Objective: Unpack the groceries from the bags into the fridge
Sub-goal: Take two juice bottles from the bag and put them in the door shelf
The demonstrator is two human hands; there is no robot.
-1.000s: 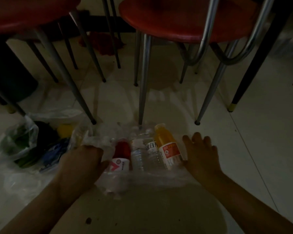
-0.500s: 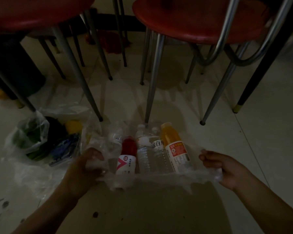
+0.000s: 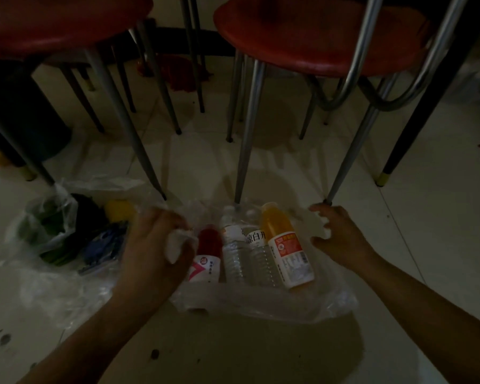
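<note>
A clear plastic bag (image 3: 263, 303) lies on the pale floor with bottles lying side by side in it: an orange juice bottle (image 3: 286, 250), two clear water bottles (image 3: 247, 256) and a red drink bottle (image 3: 208, 256). My left hand (image 3: 155, 245) is closed around a bunched white handle of the bag at its left side. My right hand (image 3: 338, 234) pinches the bag's other edge at the right, just beside the orange juice bottle.
A second plastic bag (image 3: 53, 239) with green, dark and yellow groceries lies to the left. Red stools (image 3: 302, 37) on metal legs stand right behind the bags. A black table leg (image 3: 416, 128) slants at the right. Open floor lies to the right.
Both hands have moved forward along the bag's sides. My left hand has gathered the bag's handle into a bunch, and my right hand has shifted up beside the orange juice bottle.
</note>
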